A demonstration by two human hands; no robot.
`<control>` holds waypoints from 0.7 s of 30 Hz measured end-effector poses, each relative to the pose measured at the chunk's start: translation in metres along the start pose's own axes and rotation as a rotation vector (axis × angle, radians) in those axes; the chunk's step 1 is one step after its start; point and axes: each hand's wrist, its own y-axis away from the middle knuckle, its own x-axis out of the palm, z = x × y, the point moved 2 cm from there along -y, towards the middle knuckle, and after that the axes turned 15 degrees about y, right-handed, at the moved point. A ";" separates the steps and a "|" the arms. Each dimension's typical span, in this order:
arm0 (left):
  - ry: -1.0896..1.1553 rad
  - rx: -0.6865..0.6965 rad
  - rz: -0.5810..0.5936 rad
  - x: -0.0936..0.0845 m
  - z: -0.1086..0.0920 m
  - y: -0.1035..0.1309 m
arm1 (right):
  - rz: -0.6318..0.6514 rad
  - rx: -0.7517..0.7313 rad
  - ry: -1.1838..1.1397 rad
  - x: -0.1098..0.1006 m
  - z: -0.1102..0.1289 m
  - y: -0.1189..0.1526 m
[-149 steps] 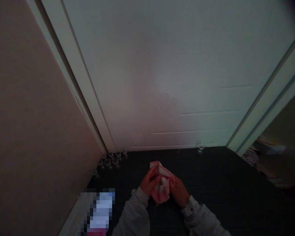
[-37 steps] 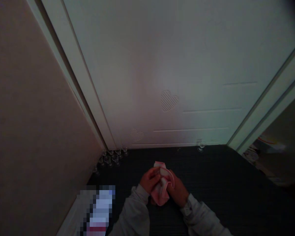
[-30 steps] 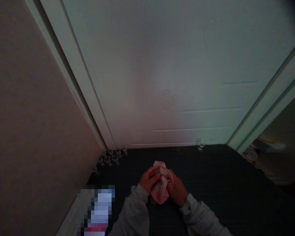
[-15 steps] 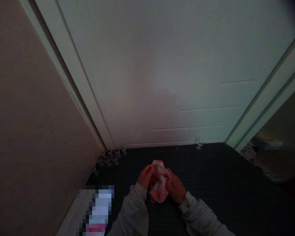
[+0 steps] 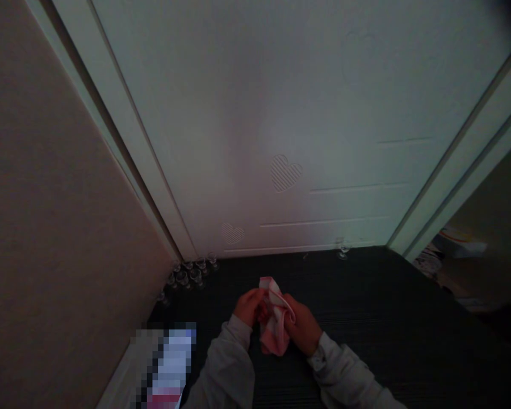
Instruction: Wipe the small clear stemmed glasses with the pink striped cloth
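Observation:
A pink and white cloth (image 5: 276, 332) is bunched up between my two hands, above the dark tabletop. My left hand (image 5: 249, 307) grips its left side with curled fingers. On the other side, my right hand (image 5: 303, 325) is closed round the cloth's folded right edge. Whether anything lies inside the folds is hidden. Several small stemmed glasses (image 5: 196, 276) stand grouped at the table's back left corner, apart from my hands. One more small glass (image 5: 343, 251) stands alone at the back right, close to the door.
A white door (image 5: 238, 113) with heart patterns rises behind the dark table (image 5: 357, 324). The wall (image 5: 59, 199) borders the left side. At the lower left lies a blurred-out bright rectangle (image 5: 172, 363). Beyond the table's right edge, some items (image 5: 460, 244) sit lower down.
The cloth has shifted in my hands and looks narrower, with its fold turned. Both hands keep their hold. The view has moved slightly.

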 end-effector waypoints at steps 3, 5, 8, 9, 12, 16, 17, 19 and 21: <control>0.034 -0.023 0.014 0.002 -0.002 0.002 | -0.002 0.016 0.000 -0.002 0.000 0.000; 0.060 -0.026 0.022 0.003 -0.003 0.004 | -0.005 0.018 -0.014 -0.004 0.002 0.000; 0.102 -0.025 0.040 0.005 -0.005 0.006 | -0.004 0.042 -0.031 -0.007 0.004 -0.001; 0.117 -0.026 0.047 0.005 -0.006 0.007 | 0.002 0.052 -0.037 -0.007 0.003 -0.001; 0.168 -0.027 0.069 0.007 -0.009 0.010 | 0.016 0.075 -0.076 -0.005 -0.001 -0.001; 0.231 -0.019 0.092 0.009 -0.012 0.014 | -0.001 0.095 -0.163 0.000 -0.007 -0.001; 0.243 -0.015 0.096 0.010 -0.013 0.014 | -0.005 0.099 -0.186 0.000 -0.008 -0.001; 0.264 -0.006 0.101 0.011 -0.013 0.015 | -0.007 0.093 -0.250 0.000 -0.008 -0.003; 0.275 0.001 0.107 0.012 -0.014 0.016 | 0.006 0.068 -0.329 0.000 -0.008 -0.005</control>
